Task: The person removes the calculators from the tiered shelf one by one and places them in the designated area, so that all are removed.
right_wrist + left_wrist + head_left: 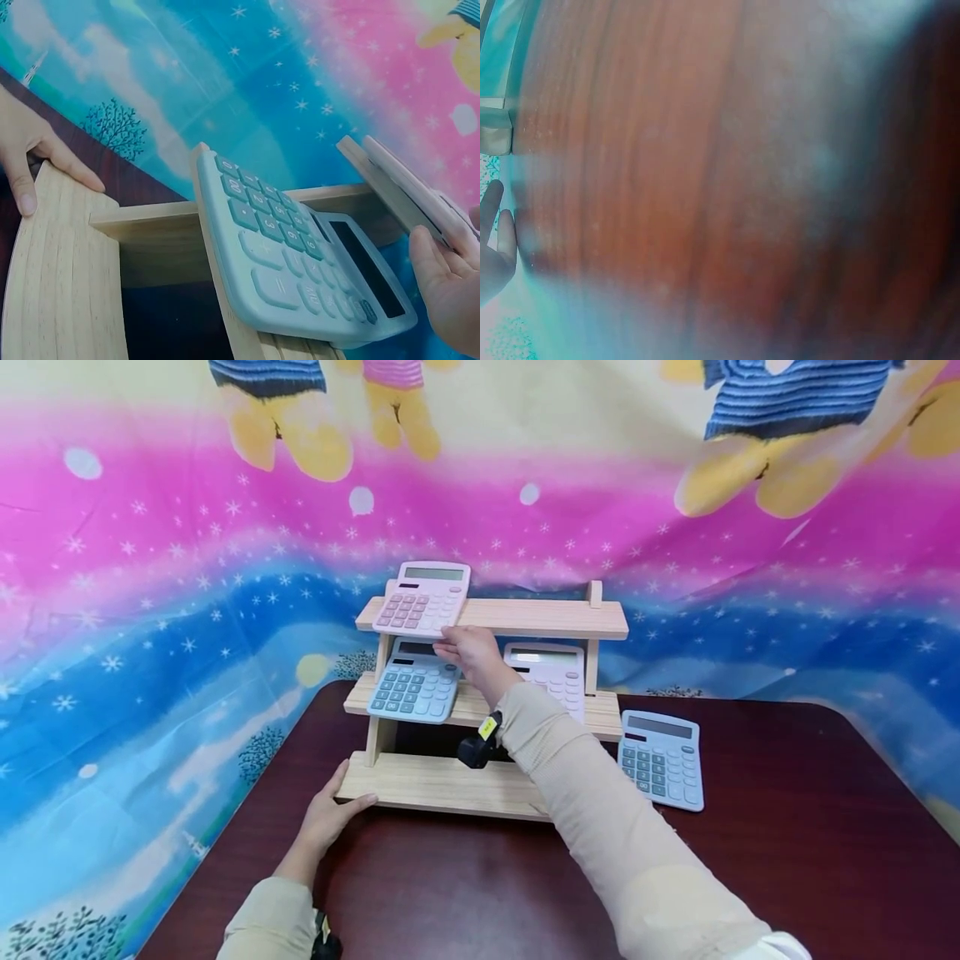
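My right hand (476,660) pinches the lower right corner of a pink calculator (423,597), which leans at the left of the top shelf. Below it, a blue calculator (415,683) leans on the middle shelf, large in the right wrist view. Partly behind my right forearm, another pink calculator (551,672) stands on that shelf's right side. My left hand (326,817) rests against the left corner of the wooden rack's bottom shelf (457,783); its visible thumb and finger are straight. In the left wrist view only part of that hand shows at the left edge.
Right of the rack, a second blue calculator (662,760) tilts up from the dark reddish table (795,793). A patterned cloth backdrop (187,635) hangs behind and to the left. A wooden peg (595,594) sticks up at the top shelf's right end.
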Demonstrator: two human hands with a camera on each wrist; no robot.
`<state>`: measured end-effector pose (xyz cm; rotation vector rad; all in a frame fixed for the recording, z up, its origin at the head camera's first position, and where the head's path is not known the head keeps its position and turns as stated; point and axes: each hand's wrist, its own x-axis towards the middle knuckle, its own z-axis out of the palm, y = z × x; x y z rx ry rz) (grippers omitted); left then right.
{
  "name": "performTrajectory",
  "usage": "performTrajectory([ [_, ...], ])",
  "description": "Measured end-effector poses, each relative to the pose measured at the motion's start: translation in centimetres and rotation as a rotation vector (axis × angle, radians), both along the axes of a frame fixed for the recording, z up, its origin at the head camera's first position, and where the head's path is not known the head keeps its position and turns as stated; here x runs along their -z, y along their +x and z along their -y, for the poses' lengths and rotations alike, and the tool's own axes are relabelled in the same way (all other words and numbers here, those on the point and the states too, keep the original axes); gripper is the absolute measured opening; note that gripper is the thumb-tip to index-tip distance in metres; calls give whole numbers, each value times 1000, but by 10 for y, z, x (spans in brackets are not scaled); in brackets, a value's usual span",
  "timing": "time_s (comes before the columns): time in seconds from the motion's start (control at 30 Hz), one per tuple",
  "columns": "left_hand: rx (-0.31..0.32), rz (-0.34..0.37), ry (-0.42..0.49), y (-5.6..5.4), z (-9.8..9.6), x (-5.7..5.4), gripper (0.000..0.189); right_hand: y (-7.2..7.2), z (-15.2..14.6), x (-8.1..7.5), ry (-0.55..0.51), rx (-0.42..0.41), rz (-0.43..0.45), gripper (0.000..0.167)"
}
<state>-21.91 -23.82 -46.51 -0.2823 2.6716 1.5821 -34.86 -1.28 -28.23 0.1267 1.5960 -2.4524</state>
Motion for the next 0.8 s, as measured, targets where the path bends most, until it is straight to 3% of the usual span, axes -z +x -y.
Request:
performTrajectory([
  [0.57, 1, -9, 14, 3, -2, 0, 94, 2, 8, 0, -104, 121, 51, 25],
  [0.8, -5, -30, 17, 3, -2, 1, 93, 6, 1, 4, -192, 109, -12, 26],
])
